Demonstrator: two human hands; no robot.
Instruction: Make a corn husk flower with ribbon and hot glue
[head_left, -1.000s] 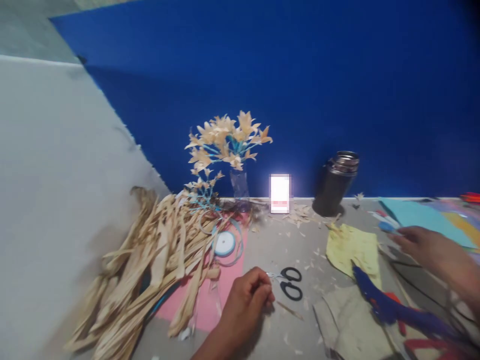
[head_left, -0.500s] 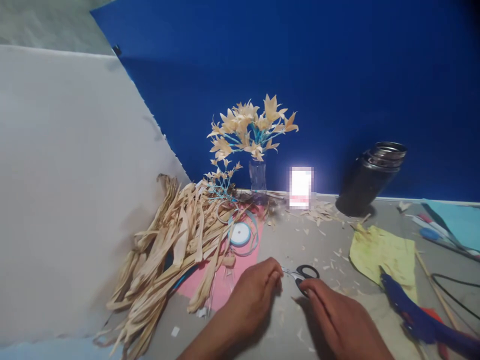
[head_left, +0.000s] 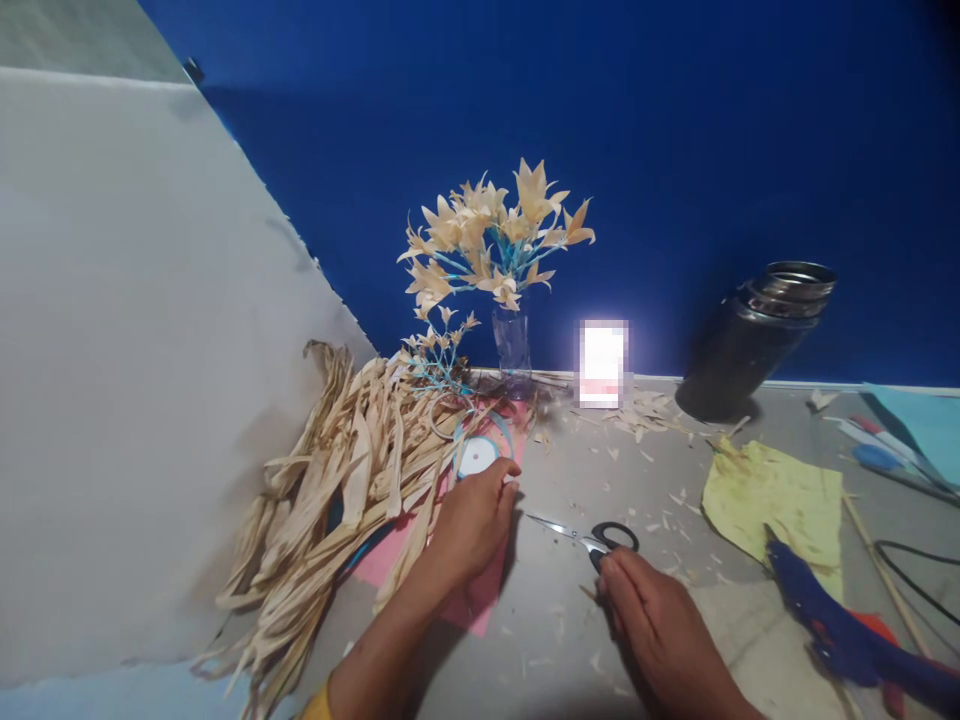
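My right hand (head_left: 660, 610) grips small scissors (head_left: 592, 540) by their black handles; the pointed silver blades lie nearly together and aim left. My left hand (head_left: 472, 520) is over the pink sheet (head_left: 480, 610), fingertips drawn together; whether something small is pinched there I cannot make out. Just beyond its knuckles lies a white spool (head_left: 477, 457) with light-blue ribbon, partly covered by the hand. Left of this hand spreads a heap of dried husk strips (head_left: 360, 460).
Behind stand a clear vase (head_left: 513, 345) of pale husk flowers (head_left: 487, 235) and a tilted dark flask (head_left: 750, 345). A blurred bright object (head_left: 602, 360) sits between them. At right are a yellow cloth (head_left: 780, 500) and a blue glue gun (head_left: 825, 610). Husk scraps litter the table.
My left hand has moved left and away from the scissor tips, toward the ribbon spool. The blades now show in full. My right hand keeps the scissors in about the same place.
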